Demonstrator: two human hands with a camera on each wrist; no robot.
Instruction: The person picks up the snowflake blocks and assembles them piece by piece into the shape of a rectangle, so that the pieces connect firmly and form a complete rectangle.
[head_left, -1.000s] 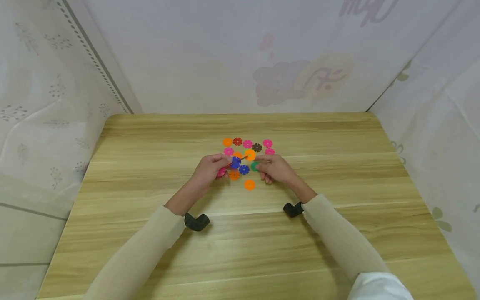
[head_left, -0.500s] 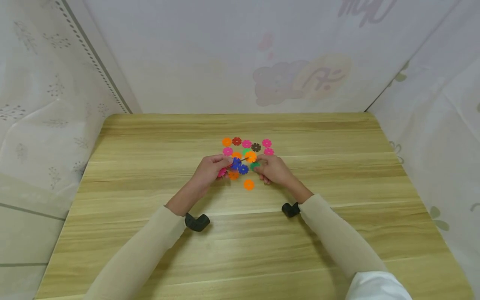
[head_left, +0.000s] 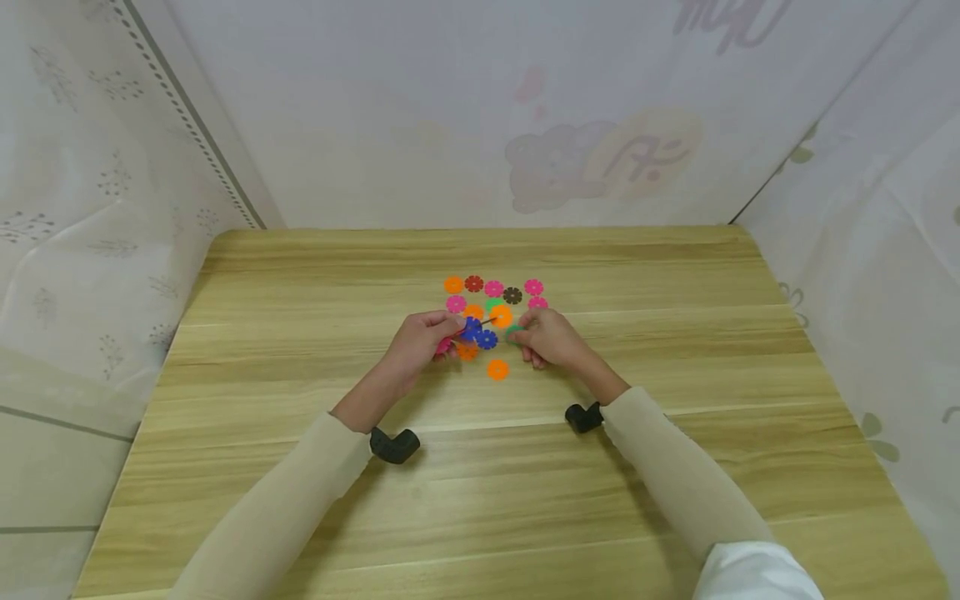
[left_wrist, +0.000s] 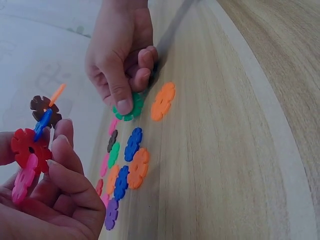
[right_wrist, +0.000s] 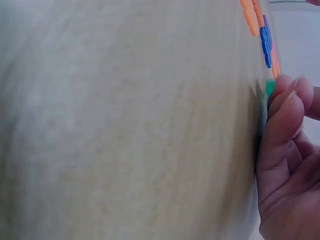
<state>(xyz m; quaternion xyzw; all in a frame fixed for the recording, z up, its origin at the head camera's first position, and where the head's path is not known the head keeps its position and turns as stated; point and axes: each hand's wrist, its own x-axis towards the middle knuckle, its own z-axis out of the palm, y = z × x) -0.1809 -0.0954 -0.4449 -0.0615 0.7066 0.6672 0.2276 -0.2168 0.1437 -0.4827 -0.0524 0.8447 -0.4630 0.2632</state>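
The tabletop (head_left: 300,500) lay wide and bare of clutter on every side of the cluster of flower-shaped discs (head_left: 491,317), with open wood running out to its left, right and near edges, while the far edge met the white patterned curtain (head_left: 480,108) well beyond the cluster. And there was the left hand (head_left: 417,340), just left of the cluster, fingers curled tight round a small joined assembly (left_wrist: 31,150) of red, pink, blue, brown and orange discs, held up off the wood in the left wrist view. The right hand (head_left: 546,337) sat just right of the cluster, thumb and forefinger bent down and pinching a green disc (left_wrist: 129,106) that lay flat on the wood, the other fingers tucked under. In the right wrist view only the fingertips (right_wrist: 287,107) and a sliver of green showed, the rest a blur of wood. A lone orange disc (head_left: 498,369) rested on the near side of the cluster, between the two hands and touching neither. Loose blue, orange, pink, green and purple discs lay flat in the cluster itself, some touching edge to edge. Two black wrist mounts (head_left: 393,444) hung under the beige sleeves (head_left: 285,492), on the near side of the cluster. No containers were to be seen anywhere.
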